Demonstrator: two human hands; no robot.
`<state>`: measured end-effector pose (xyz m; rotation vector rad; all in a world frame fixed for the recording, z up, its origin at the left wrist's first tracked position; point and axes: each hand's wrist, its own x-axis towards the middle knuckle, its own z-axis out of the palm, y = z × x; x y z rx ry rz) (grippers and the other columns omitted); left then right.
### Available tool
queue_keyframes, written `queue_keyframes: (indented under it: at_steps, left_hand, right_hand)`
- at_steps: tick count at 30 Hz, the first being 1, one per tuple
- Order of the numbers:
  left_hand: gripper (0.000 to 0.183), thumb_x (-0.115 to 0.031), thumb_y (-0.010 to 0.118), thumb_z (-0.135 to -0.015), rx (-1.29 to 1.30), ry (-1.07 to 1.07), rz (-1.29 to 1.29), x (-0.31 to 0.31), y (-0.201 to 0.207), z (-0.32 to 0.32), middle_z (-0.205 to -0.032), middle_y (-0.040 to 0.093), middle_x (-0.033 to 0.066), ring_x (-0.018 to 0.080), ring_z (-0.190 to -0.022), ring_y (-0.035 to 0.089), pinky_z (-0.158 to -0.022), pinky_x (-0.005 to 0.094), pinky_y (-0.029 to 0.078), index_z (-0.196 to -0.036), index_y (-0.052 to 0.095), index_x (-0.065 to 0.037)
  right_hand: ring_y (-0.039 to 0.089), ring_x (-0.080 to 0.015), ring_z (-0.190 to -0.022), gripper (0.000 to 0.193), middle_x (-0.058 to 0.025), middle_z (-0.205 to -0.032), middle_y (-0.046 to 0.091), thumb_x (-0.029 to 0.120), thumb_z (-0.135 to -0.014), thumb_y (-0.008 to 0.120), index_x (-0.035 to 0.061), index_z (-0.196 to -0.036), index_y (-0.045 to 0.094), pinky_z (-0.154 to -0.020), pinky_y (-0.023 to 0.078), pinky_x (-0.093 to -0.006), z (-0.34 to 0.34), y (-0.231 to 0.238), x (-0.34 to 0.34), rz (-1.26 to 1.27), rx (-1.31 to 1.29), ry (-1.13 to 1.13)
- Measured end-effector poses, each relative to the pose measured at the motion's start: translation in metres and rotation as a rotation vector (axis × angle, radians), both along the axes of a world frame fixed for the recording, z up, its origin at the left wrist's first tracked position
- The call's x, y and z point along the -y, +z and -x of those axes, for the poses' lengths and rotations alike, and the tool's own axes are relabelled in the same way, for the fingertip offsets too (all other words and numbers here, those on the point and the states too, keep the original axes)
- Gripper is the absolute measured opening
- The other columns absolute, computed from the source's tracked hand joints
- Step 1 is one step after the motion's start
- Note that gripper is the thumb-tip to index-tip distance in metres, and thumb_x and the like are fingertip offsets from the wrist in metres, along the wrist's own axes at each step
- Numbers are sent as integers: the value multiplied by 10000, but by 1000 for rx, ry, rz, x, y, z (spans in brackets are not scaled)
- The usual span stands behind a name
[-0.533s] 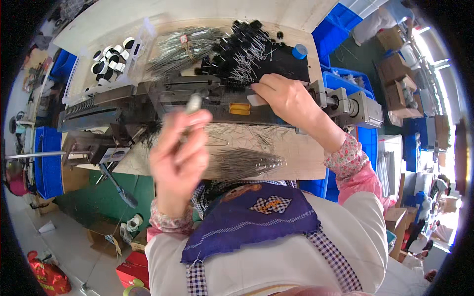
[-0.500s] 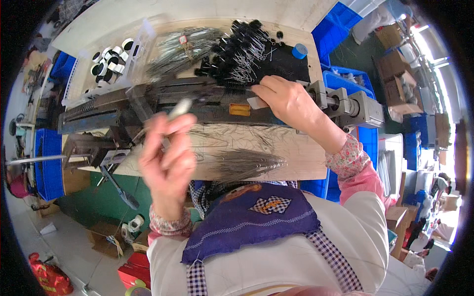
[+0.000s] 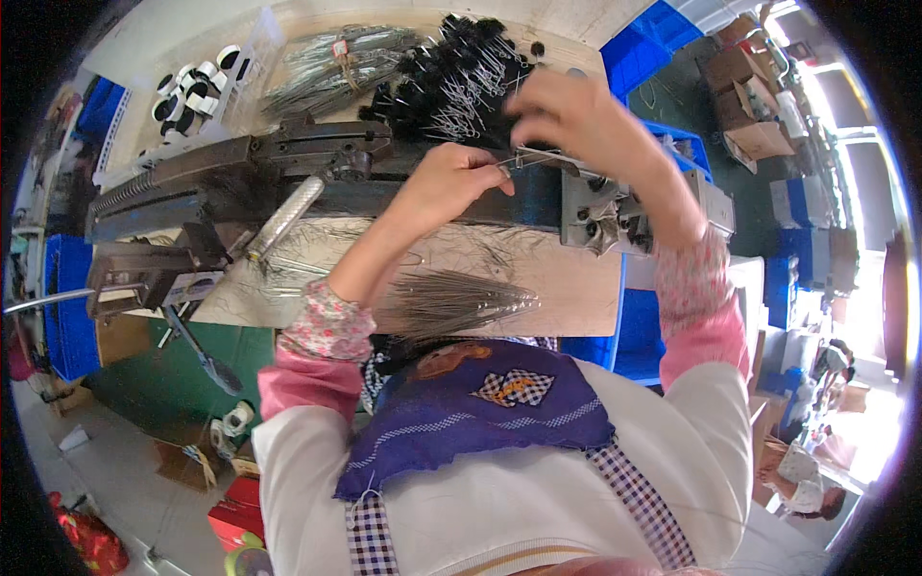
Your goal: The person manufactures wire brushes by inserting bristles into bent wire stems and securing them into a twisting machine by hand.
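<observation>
My left hand (image 3: 451, 187) reaches over the dark metal bench machine (image 3: 346, 200), its thumb and forefinger pinched on a thin wire (image 3: 523, 158). The wire runs right toward the grey metal head (image 3: 605, 216) at the machine's right end. Just above the wire is my right hand (image 3: 567, 113), its fingers bent and smeared by motion; whether it holds anything is unclear. Beyond both hands lies a heap of small black-bristled wire brushes (image 3: 471, 72) with looped ends. A bundle of thin straight wires (image 3: 466, 302) rests on the wooden table nearer me.
A silver lever handle (image 3: 288, 216) slants down from the machine, left of my left forearm. A clear plastic crate (image 3: 252, 69) with black-and-white rolls stands at the far left. Another wire bundle (image 3: 336, 72) lies beside the brushes. Blue bins (image 3: 642, 48) flank the table's right side.
My left hand has moved right, from beside the lever to the wire. My right hand has lifted farther back; the pale flat piece at its fingers no longer shows. The view has shifted slightly.
</observation>
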<state>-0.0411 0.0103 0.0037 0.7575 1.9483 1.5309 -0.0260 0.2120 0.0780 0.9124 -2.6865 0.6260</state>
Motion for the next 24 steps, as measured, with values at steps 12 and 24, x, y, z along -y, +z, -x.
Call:
queue_keyframes:
  at_steps: [12, 24]
  left_hand:
    - [261, -14, 587, -758, -1280, 448, 361, 73, 22, -23, -889, 657, 81, 238, -762, 667, -612, 319, 540, -991, 678, -87]
    - [540, -488, 396, -975, 1309, 82, -1286, 119, 25, -34, -617, 464, 70, 96, -378, 359, -332, 225, 299, -925, 549, 27]
  right_hand:
    - [621, -310, -770, 123, -121, -824, 628, 101, -788, 651, 24, -882, 631, -697, 510, -372, -2, -29, 58, 131, -145, 130]
    - [619, -319, -761, 112, -115, -804, 619, 92, -791, 640, 10, -865, 624, -674, 505, -367, 16, -45, 92, 183, -123, -1]
